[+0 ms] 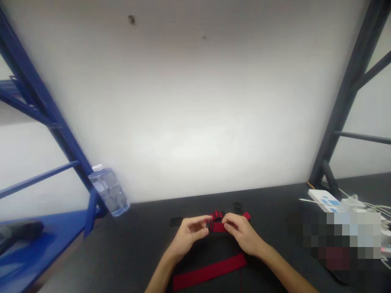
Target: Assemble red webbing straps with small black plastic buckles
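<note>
A small black buckle (209, 225) is pinched between the thumb and fingers of my left hand (190, 235). My right hand (242, 232) grips a red strap (218, 227) just to the right of the buckle, and the strap's left end meets the buckle. Behind my hands lies a bunched piece of red webbing with black fittings (217, 214). A wide red strap (210, 272) stretches across the black table in front, between my forearms. Black buckles (175, 221) sit behind my left hand, and more black rings (237, 208) lie behind my right hand.
A clear bottle with a white cap (110, 191) stands at the back left beside a blue metal frame (65, 138). On the right are a white box (324, 199), white cables and a pixelated area. A dark frame post (345, 93) rises there against the white wall.
</note>
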Available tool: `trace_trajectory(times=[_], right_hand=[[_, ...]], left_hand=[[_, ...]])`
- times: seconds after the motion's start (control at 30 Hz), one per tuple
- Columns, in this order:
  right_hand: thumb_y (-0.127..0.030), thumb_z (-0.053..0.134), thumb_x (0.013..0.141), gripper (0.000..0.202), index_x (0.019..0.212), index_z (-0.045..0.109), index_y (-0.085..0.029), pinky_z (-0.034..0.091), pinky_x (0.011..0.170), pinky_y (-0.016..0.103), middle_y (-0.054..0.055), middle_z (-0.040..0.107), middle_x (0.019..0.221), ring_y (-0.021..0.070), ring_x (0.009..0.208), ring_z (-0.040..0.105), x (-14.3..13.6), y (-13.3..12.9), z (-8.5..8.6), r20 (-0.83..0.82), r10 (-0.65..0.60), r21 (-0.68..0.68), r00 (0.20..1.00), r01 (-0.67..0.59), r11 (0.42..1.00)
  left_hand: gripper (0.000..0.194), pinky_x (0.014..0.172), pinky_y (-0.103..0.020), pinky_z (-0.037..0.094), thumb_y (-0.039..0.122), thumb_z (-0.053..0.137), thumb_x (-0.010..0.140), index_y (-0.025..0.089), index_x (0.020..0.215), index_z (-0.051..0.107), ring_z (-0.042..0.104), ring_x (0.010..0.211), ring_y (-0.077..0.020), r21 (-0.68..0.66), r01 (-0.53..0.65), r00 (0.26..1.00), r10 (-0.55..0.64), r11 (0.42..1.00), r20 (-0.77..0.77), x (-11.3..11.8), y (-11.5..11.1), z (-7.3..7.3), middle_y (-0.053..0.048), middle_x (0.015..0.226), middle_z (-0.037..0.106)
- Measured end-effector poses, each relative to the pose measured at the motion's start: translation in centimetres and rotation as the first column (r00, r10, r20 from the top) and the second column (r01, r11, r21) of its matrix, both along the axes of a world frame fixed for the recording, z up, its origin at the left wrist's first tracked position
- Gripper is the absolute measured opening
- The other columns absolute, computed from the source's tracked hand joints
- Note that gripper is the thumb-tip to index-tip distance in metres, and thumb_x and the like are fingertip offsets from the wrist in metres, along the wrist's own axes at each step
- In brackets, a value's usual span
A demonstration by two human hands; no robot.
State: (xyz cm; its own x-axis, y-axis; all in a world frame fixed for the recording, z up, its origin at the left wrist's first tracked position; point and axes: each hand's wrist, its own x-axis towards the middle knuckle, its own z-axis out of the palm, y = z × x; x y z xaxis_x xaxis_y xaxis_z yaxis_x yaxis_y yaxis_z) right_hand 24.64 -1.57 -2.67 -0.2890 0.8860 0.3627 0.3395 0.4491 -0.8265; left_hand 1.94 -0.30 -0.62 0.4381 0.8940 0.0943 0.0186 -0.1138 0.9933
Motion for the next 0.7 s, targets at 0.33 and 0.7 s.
trace_trajectory(times=[0.33,0.7], right_hand=[[-0.031,0.047,0.090,0.017,0.081,0.055,-0.019,0.035,0.053,0.022,-0.003,0.049,0.067,0.0107,0.054,0.046,-0.3,0.0,-0.5,-0.105,0.040,-0.147,0.994,-0.055,0.988],[-0.044,0.044,0.090,0.026,0.085,0.051,-0.019,0.036,0.045,0.019,-0.007,0.044,0.054,0.0085,0.042,0.045,-1.2,-0.3,-0.9,-0.232,0.119,-0.267,0.965,-0.181,0.947]], left_hand=[[0.043,0.064,-0.024,0.038,0.032,0.077,0.070,0.015,0.110,0.071,0.047,0.065,-0.0113,0.002,0.011,1.000,-0.011,1.000,-0.021,0.1,-0.1,-0.2,-0.002,0.072,0.056],[0.038,0.065,-0.029,0.045,0.032,0.075,0.072,0.012,0.104,0.072,0.055,0.061,-0.0136,-0.054,0.021,0.999,-0.019,0.998,0.037,1.1,-0.6,0.2,-0.006,0.072,0.066]])
